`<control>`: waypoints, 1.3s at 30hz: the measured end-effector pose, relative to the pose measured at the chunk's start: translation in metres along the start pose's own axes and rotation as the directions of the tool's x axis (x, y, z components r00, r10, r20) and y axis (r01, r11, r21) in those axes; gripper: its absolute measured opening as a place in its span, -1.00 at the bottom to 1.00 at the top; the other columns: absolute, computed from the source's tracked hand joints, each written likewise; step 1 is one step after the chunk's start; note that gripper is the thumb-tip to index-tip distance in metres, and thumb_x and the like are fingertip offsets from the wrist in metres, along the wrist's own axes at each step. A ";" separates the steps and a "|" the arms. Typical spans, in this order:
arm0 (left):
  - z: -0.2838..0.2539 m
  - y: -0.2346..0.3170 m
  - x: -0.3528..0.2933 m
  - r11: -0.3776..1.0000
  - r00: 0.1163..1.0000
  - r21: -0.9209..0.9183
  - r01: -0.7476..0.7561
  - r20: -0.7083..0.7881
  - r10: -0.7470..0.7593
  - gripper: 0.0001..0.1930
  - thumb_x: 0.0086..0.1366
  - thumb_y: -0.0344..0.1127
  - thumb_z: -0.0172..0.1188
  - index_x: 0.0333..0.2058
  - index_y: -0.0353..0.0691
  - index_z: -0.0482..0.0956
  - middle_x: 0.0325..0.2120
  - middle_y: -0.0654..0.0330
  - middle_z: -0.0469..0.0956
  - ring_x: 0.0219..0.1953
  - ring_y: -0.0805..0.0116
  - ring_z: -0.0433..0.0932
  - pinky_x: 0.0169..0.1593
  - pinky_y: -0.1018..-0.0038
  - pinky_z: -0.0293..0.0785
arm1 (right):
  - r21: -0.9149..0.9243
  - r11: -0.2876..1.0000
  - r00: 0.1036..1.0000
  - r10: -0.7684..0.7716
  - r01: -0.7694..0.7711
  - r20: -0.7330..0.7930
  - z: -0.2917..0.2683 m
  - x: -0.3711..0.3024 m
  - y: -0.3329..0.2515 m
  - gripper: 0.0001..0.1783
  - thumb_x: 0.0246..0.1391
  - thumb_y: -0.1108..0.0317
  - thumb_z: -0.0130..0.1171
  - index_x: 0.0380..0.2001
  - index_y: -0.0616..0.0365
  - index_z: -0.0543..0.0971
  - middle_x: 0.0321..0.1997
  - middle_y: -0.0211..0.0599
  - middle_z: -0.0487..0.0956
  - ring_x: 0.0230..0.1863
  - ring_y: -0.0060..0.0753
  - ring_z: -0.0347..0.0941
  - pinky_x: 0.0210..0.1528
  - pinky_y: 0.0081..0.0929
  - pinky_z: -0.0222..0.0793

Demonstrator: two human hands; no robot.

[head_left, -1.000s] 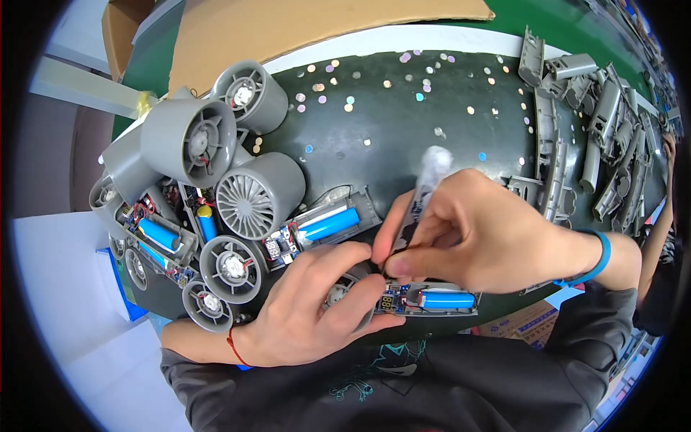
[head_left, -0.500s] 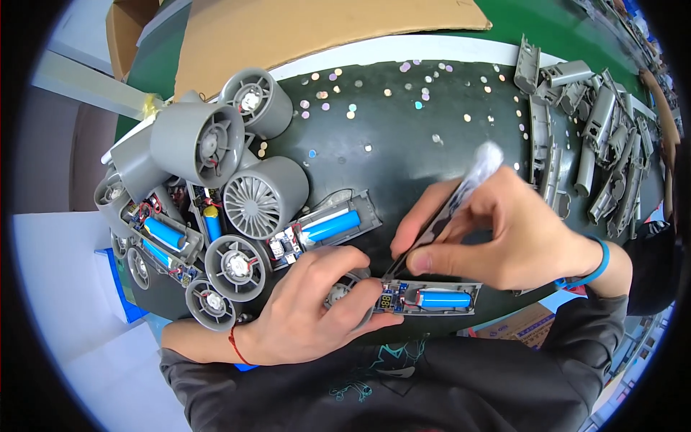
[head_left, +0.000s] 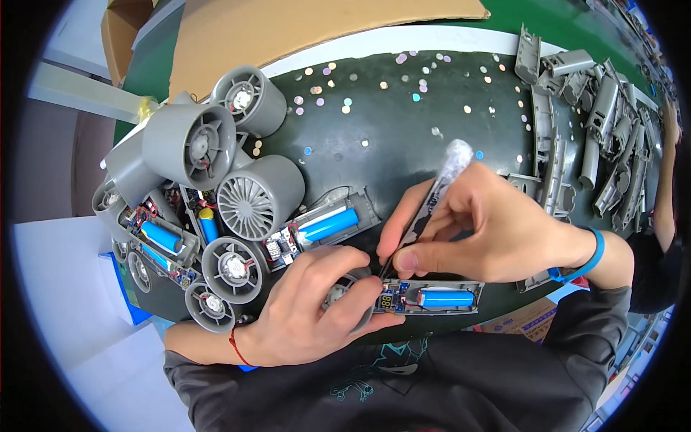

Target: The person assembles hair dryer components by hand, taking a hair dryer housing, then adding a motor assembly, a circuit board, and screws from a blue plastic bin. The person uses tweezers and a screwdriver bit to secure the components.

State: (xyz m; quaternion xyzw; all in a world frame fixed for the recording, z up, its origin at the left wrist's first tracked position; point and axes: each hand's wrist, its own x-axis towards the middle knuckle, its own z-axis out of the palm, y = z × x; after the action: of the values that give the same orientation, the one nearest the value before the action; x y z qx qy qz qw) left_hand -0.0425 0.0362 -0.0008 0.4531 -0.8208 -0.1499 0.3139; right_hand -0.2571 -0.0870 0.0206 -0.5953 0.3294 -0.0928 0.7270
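1. Grey fan unit (head_left: 412, 297) is held by the left hand (head_left: 309, 309), whose curled fingers hide most of its round head; its open handle extends below the right hand (head_left: 482, 237);
2. Right hand pinches a thin tool (head_left: 430, 205) between thumb and fingers; its tip is near the left fingertips; what it touches, I cannot tell;
3. Circuit board (head_left: 389, 299), just right of the left fingertips, is partly covered;
4. Beyond the left hand, other fan units (head_left: 263, 194) overlap; far right of the right hand, another person (head_left: 667, 187) is cut off.
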 end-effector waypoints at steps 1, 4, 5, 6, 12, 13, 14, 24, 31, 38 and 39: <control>0.000 0.000 0.000 1.000 1.000 0.000 -0.001 -0.003 0.001 -0.37 -0.08 -0.17 0.63 -0.07 -0.20 0.51 -0.04 0.06 0.42 -0.23 0.13 0.54 -0.23 0.35 0.60 | -0.007 1.000 1.000 0.009 -0.009 0.023 -0.002 0.001 0.001 -0.65 0.13 0.41 0.36 -0.67 0.40 0.58 -0.76 -0.35 0.41 -0.64 -0.67 0.20 -0.59 -0.47 0.15; 0.001 0.001 0.001 1.000 1.000 0.011 0.005 0.001 -0.005 -0.37 -0.09 -0.17 0.63 -0.07 -0.20 0.51 -0.05 0.07 0.42 -0.22 0.13 0.54 -0.22 0.34 0.60 | -0.085 0.996 0.996 0.049 -0.043 0.079 -0.005 0.004 0.002 -0.64 0.14 0.41 0.35 -0.68 0.39 0.56 -0.74 -0.30 0.43 -0.63 -0.60 0.23 -0.56 -0.44 0.22; 0.001 0.001 0.001 1.000 1.000 0.011 0.005 0.002 -0.005 -0.37 -0.09 -0.17 0.63 -0.07 -0.20 0.51 -0.05 0.07 0.42 -0.22 0.13 0.54 -0.22 0.34 0.60 | -0.084 0.996 0.996 0.050 -0.043 0.079 -0.005 0.004 0.002 -0.64 0.14 0.41 0.35 -0.68 0.39 0.56 -0.74 -0.30 0.43 -0.63 -0.60 0.23 -0.56 -0.44 0.22; 0.001 0.001 0.001 1.000 1.000 0.007 0.010 0.004 -0.010 -0.37 -0.09 -0.17 0.63 -0.07 -0.19 0.51 -0.06 0.07 0.42 -0.22 0.13 0.54 -0.22 0.34 0.59 | -0.075 0.997 0.997 0.038 -0.033 0.067 -0.004 0.004 0.002 -0.63 0.13 0.42 0.34 -0.69 0.37 0.55 -0.74 -0.26 0.43 -0.64 -0.56 0.24 -0.56 -0.42 0.23; -0.003 0.002 0.001 1.000 1.000 0.015 -0.003 0.028 0.003 -0.38 -0.07 -0.11 0.63 -0.09 -0.19 0.52 -0.08 0.09 0.43 -0.23 0.12 0.54 -0.22 0.36 0.57 | -0.362 0.932 0.995 0.030 0.007 0.098 0.004 0.000 -0.024 -0.89 0.14 0.51 0.33 -0.32 0.38 0.67 -0.45 -0.21 0.71 -0.40 -0.49 0.67 -0.35 -0.54 0.55; -0.005 0.002 0.002 0.999 0.998 0.037 -0.005 0.059 0.003 -0.38 -0.07 -0.09 0.63 -0.09 -0.19 0.53 -0.08 0.09 0.43 -0.22 0.12 0.54 -0.22 0.36 0.56 | -0.474 0.866 0.984 -0.100 0.159 0.148 0.007 0.000 -0.025 -0.90 0.13 0.51 0.32 -0.30 0.33 0.66 -0.50 -0.19 0.69 -0.43 -0.41 0.69 -0.36 -0.51 0.55; -0.006 0.003 0.000 0.999 0.996 0.049 0.018 0.082 -0.022 -0.38 -0.07 -0.06 0.63 -0.10 -0.18 0.54 -0.09 0.08 0.44 -0.21 0.12 0.54 -0.20 0.36 0.55 | -0.423 0.874 0.969 -0.185 0.238 0.163 0.009 0.003 -0.021 -0.89 0.13 0.50 0.31 -0.27 0.25 0.62 -0.51 -0.15 0.68 -0.45 -0.24 0.68 -0.39 -0.45 0.55; -0.005 0.008 0.003 0.977 0.994 0.210 -0.036 0.112 0.013 -0.56 -0.01 -0.02 0.54 -0.26 -0.14 0.61 -0.24 0.20 0.49 -0.18 0.16 0.50 -0.21 0.37 0.50 | -0.762 0.457 0.744 -0.667 0.459 0.048 -0.028 -0.031 -0.021 -0.77 -0.01 0.56 0.33 -0.21 0.25 0.64 -0.08 -0.09 0.65 -0.15 -0.12 0.66 -0.21 -0.38 0.65; -0.003 0.014 0.012 0.935 0.990 0.331 -0.127 0.101 0.099 -0.62 0.16 -0.02 0.39 -0.29 -0.24 0.61 -0.27 0.19 0.54 -0.23 0.24 0.52 -0.26 0.43 0.49 | -0.984 0.048 0.830 -0.545 0.170 0.116 -0.046 -0.035 -0.017 -0.44 -0.16 0.63 0.23 0.04 0.20 0.59 0.15 -0.10 0.53 0.05 -0.12 0.54 -0.15 -0.36 0.57; 0.002 0.012 0.008 0.914 0.980 0.363 -0.183 0.142 0.139 -0.60 0.23 0.05 0.33 -0.25 -0.22 0.59 -0.26 0.19 0.51 -0.20 0.22 0.52 -0.19 0.39 0.47 | -0.788 -0.138 0.371 -0.824 0.600 0.428 0.044 -0.086 -0.059 -0.68 -0.05 0.36 0.26 -0.24 0.39 0.65 -0.29 -0.21 0.67 -0.35 -0.38 0.61 -0.39 -0.53 0.50; 0.004 0.012 0.011 0.911 0.976 0.358 -0.205 0.151 0.160 -0.60 0.23 0.05 0.33 -0.25 -0.22 0.59 -0.26 0.19 0.51 -0.20 0.22 0.52 -0.19 0.39 0.47 | -0.870 -0.227 0.118 -0.945 0.437 0.306 0.053 -0.061 -0.048 -0.71 0.11 0.43 0.14 -0.22 0.51 0.61 -0.35 -0.24 0.61 -0.43 -0.35 0.55 -0.40 -0.57 0.50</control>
State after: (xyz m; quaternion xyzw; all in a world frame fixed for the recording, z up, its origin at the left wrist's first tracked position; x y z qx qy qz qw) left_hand -0.0575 0.0330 0.0068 0.4158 -0.8901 0.0115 0.1861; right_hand -0.2604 -0.0256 0.0917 -0.8698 0.0560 -0.4898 -0.0229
